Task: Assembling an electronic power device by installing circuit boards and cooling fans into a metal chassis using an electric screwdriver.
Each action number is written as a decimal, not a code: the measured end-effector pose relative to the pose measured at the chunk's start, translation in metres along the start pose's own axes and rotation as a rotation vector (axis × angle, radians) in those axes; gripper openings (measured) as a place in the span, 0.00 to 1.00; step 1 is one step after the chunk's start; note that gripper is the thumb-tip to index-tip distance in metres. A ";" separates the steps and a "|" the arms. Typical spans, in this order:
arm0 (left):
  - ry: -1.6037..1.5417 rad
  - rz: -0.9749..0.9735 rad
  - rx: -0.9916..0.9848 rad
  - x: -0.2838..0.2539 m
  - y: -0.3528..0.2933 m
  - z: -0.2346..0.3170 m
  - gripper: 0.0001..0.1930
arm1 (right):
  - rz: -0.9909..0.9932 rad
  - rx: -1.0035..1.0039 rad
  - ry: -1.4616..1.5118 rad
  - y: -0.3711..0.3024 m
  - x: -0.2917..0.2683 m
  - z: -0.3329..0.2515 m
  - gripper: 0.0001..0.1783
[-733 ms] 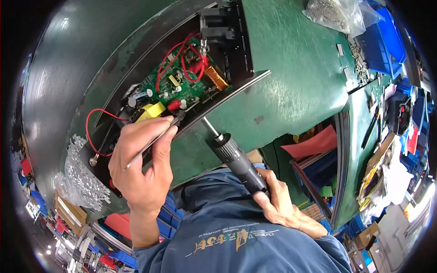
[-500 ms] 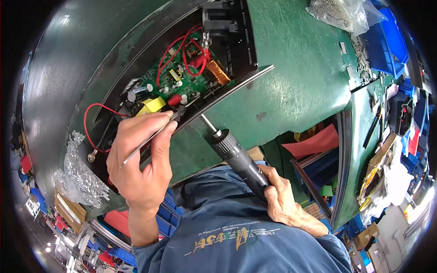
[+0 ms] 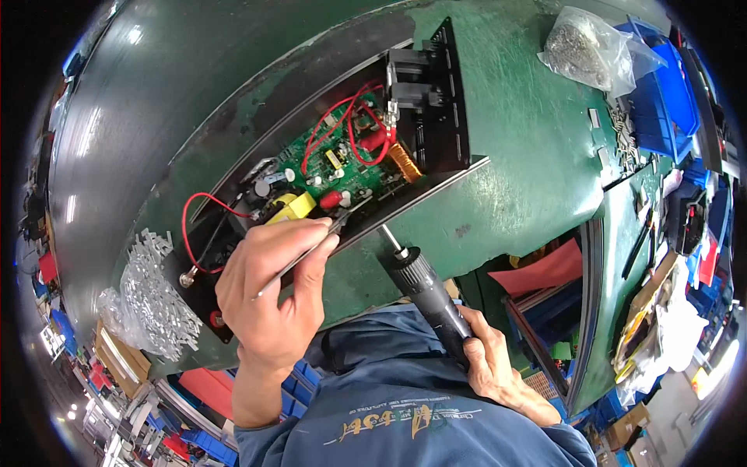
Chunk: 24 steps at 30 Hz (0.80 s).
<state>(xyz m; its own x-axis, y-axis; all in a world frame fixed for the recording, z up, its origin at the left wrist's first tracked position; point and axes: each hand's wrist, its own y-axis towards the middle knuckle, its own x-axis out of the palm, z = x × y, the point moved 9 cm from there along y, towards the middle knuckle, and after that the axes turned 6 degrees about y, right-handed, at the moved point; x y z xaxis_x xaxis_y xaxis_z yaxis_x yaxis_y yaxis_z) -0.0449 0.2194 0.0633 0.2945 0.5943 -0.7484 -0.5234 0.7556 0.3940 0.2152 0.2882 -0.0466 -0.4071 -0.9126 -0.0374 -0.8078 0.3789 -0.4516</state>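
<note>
We are pinching slim metal tweezers (image 3: 311, 253) in our left hand (image 3: 268, 292), their tips reaching the green circuit board (image 3: 342, 167) just beyond our fingers, while our right hand (image 3: 486, 362) is gripping an electric screwdriver (image 3: 428, 292) whose bit is touching the black chassis (image 3: 436, 117) edge, its tip hard to make out.

An open chassis (image 3: 436, 93) lies on the surface (image 3: 529, 171), a circuit board (image 3: 342, 167) inside it. The left hand (image 3: 268, 292), at seven o'clock of the board, holds tweezers (image 3: 327, 233) whose tips reach the board's near edge. The right hand (image 3: 490, 362), at five o'clock, holds an electric screwdriver (image 3: 428, 292) with its bit just beside the chassis's rim. A bag of screws (image 3: 583, 50) lies at two o'clock, a pile of metal parts (image 3: 156, 292) at eight.
</note>
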 end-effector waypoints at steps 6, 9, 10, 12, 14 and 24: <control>-0.004 0.010 0.008 0.000 0.000 0.000 0.12 | -0.020 0.055 -0.002 -0.005 -0.001 -0.001 0.28; -0.002 0.010 0.007 0.000 0.000 -0.001 0.12 | -0.020 0.044 -0.006 -0.004 -0.003 -0.002 0.28; -0.003 0.009 0.006 0.001 0.001 -0.002 0.12 | -0.030 0.049 -0.009 -0.002 -0.003 -0.003 0.28; 0.009 0.012 0.014 0.002 0.002 -0.001 0.12 | -0.038 0.054 -0.014 0.000 -0.002 -0.002 0.27; 0.007 0.016 0.019 0.002 0.002 -0.001 0.12 | -0.015 -0.021 -0.048 0.003 -0.002 -0.007 0.27; -0.002 0.034 -0.016 -0.002 -0.002 -0.001 0.13 | -0.066 0.208 0.112 0.003 0.005 0.005 0.43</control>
<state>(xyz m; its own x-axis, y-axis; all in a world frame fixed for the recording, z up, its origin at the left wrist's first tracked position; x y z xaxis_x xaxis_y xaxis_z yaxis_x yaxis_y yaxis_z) -0.0450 0.2163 0.0639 0.2774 0.6202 -0.7337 -0.5460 0.7302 0.4108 0.2124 0.2845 -0.0524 -0.4108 -0.9071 0.0919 -0.7336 0.2690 -0.6241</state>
